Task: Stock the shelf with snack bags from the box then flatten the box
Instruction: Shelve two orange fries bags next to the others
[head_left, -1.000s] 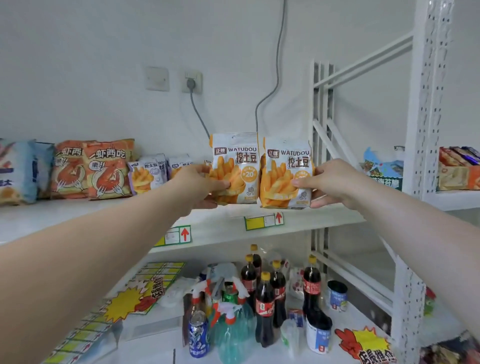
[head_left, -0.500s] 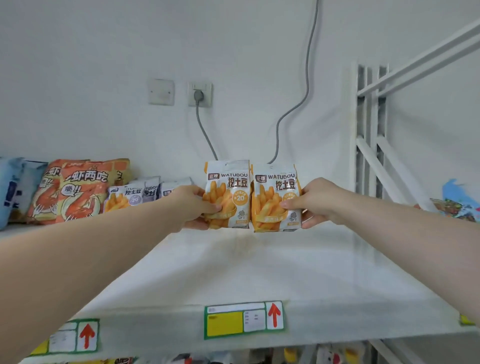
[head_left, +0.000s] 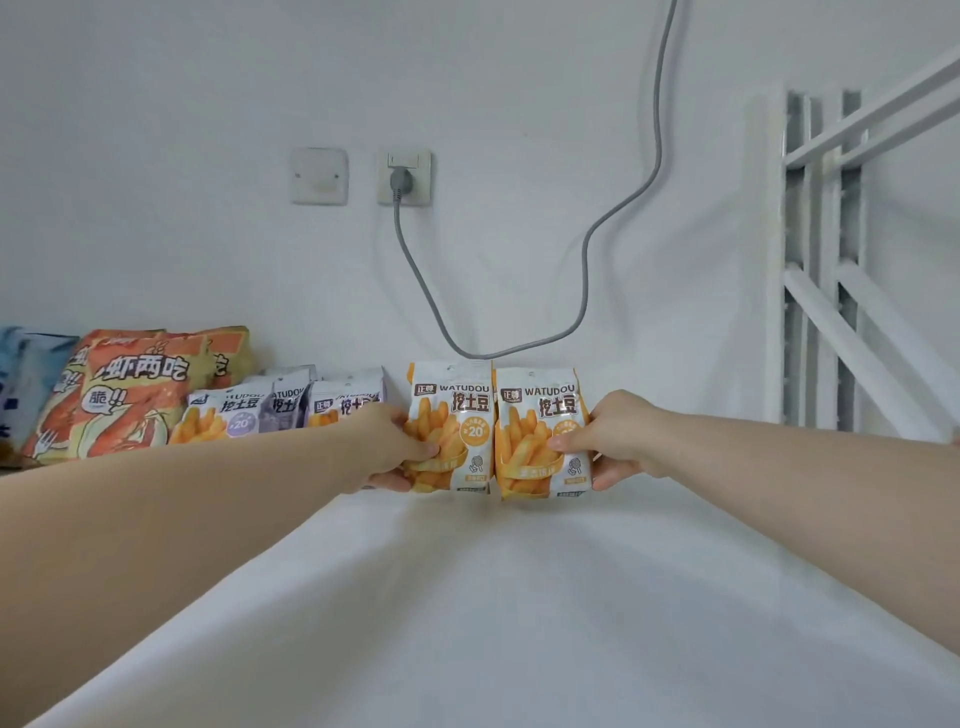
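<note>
Side by side, two orange-and-white WATUDOU potato-stick bags stand upright at the back of a white shelf (head_left: 519, 597), each gripped by one of a person's bare hands. The left hand (head_left: 387, 449) clasps the left bag (head_left: 457, 421) along its left edge, thumb pressed across the printed fries and the fingers (head_left: 387, 480) curled around behind and under it. The right hand (head_left: 618, 439) pinches the right bag (head_left: 540, 431) at its right edge in the same way, thumb on the front and the fingers wrapped behind. The two bags touch along their inner edges, and their bottoms sit at or just above the shelf surface; which of the two cannot be told.

Just beside the left hand, a row of purple-trimmed WATUDOU bags (head_left: 239, 410) stands against the wall. Further left come large orange shrimp-snack bags (head_left: 130, 395), leaning back, and then a blue bag (head_left: 31, 374) at the frame's edge.

On the white wall behind, a grey plug sits in a wall socket (head_left: 404, 177) next to a blank wall plate (head_left: 318, 175), and its grey cable (head_left: 618, 208) loops down behind the held bags and climbs out of the top of the frame. White metal shelving uprights (head_left: 821, 260) stand at the right.
</note>
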